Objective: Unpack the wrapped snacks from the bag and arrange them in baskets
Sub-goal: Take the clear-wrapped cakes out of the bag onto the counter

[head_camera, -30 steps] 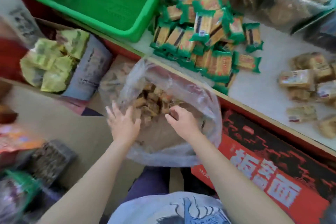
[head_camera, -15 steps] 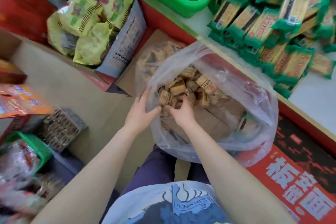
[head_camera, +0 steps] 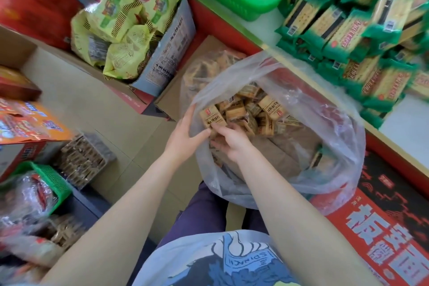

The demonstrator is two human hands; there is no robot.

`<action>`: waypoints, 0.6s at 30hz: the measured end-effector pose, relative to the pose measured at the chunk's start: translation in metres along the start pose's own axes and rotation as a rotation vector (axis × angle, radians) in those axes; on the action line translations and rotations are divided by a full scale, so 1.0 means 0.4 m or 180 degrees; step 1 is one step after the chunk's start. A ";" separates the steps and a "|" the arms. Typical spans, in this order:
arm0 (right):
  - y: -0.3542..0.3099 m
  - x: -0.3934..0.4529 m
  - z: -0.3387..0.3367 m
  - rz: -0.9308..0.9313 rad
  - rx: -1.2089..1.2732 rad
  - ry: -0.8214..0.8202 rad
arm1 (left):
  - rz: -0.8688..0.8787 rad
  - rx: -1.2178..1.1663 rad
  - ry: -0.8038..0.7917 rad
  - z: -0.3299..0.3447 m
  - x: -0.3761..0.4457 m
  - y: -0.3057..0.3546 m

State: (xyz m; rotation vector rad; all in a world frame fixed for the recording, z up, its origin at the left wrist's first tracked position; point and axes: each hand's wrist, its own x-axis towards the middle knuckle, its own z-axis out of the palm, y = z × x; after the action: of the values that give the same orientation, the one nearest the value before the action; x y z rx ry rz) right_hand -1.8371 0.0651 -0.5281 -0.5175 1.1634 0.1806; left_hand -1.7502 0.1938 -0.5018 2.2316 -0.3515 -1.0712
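Head view, frame centre: my left grip (head_camera: 185,137) pinching bag (head_camera: 336,146) rim; my right grip (head_camera: 229,140) grasping brown snacks (head_camera: 212,117) inside.

beige tiled floor (head_camera: 130,158), white shelf (head_camera: 405,127)

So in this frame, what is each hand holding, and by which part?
The right hand grips brown snack packets by their near ends inside the plastic bag. The left hand holds the bag's near rim.

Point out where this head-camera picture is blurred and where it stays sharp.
Head view: the tan snack packs in the clear plastic bag and both hands are fairly sharp; the green-wrapped snacks at right and the small green basket at left are motion-smeared.
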 end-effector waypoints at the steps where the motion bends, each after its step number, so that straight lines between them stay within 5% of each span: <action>1: -0.005 -0.006 -0.013 -0.0014 0.0003 -0.0014 | 0.0024 0.0007 -0.0010 0.000 -0.003 0.003; 6: -0.038 -0.082 -0.108 -0.0237 -0.0627 0.0051 | -0.0047 0.0049 -0.0035 0.004 -0.039 0.040; 10: -0.092 -0.211 -0.209 -0.0918 -0.0984 0.0079 | 0.0358 0.0623 0.0721 0.067 -0.091 0.152; 15: -0.155 -0.381 -0.371 -0.1702 -0.0836 0.0061 | 0.0104 -0.0906 -0.0293 0.244 -0.130 0.404; 18: -0.183 -0.474 -0.495 -0.2398 -0.1658 0.0749 | 0.0095 -0.1204 -0.0448 0.376 -0.153 0.527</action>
State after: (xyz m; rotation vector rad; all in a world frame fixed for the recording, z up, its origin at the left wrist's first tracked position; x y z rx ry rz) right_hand -2.0474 -0.0689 -0.3926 -1.4296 1.0685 -0.2452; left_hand -1.8987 -0.0020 -0.4002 1.8181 -0.2185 -1.1740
